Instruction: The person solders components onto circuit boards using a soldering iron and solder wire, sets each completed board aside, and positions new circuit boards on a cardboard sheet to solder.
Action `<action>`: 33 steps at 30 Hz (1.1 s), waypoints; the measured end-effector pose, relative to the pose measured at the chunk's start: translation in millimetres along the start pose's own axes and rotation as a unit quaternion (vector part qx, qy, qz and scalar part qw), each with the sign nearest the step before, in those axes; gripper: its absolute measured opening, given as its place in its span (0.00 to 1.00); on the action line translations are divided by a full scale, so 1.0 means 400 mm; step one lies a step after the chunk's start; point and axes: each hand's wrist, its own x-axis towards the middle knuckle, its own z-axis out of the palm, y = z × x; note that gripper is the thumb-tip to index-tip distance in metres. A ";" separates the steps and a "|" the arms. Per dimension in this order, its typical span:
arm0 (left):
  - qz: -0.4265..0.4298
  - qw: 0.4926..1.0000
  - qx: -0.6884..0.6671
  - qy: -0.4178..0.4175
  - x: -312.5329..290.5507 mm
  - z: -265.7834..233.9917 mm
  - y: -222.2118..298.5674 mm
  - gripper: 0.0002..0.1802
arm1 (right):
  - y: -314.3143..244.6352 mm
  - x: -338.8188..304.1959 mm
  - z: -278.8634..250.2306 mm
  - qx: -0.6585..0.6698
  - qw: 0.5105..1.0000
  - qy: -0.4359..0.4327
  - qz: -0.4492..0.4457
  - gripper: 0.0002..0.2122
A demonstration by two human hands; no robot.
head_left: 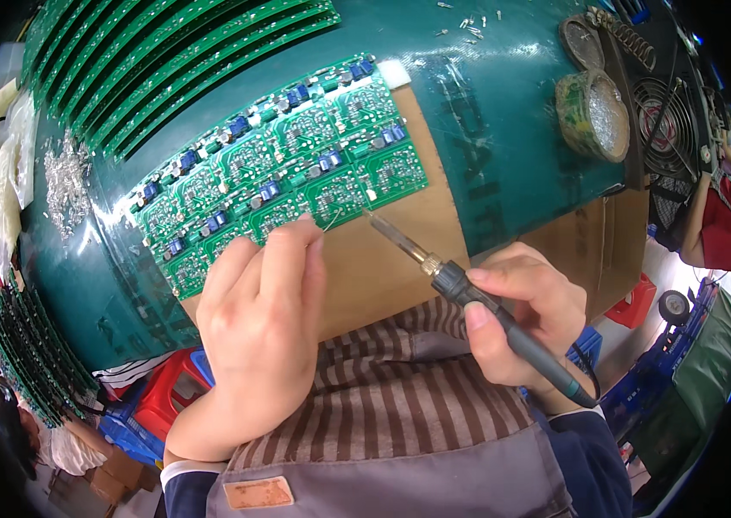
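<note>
My right hand (529, 315) is closed round the dark handle of a soldering iron (449, 281). The iron's tip points up and left, close to the lower edge of a green circuit board panel (393, 173). Blue and small silver components stand in rows on that panel, which lies tilted on a brown cardboard sheet (424, 229). My left hand (260, 324) is at the panel's near edge, thumb and fingers pinched together. A thin silvery wire end (331, 223) shows just beyond its fingertips; the rest of it is hidden.
Several green boards (184, 60) stand in a row at the back left, beside a pile of small silver parts (68, 186). Far right are a round pot (594, 116), an iron stand's coil (633, 39) and a fan (663, 116). More boards (33, 354) stand at lower left.
</note>
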 end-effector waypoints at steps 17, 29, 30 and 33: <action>0.067 0.997 0.024 0.015 0.001 0.009 -0.025 0.15 | -0.013 0.026 0.022 -0.050 0.997 -0.044 -0.040 0.11; -0.045 0.999 0.006 0.005 -0.049 -0.040 -0.038 0.09 | -0.028 0.011 0.080 -0.014 0.999 -0.030 -0.032 0.11; -0.047 0.999 0.006 0.007 -0.051 -0.039 -0.039 0.09 | -0.029 0.013 0.085 -0.013 0.999 -0.032 -0.034 0.11; -0.036 0.999 -0.007 0.018 -0.054 -0.037 -0.046 0.10 | -0.030 0.018 0.097 -0.016 0.998 -0.035 -0.044 0.11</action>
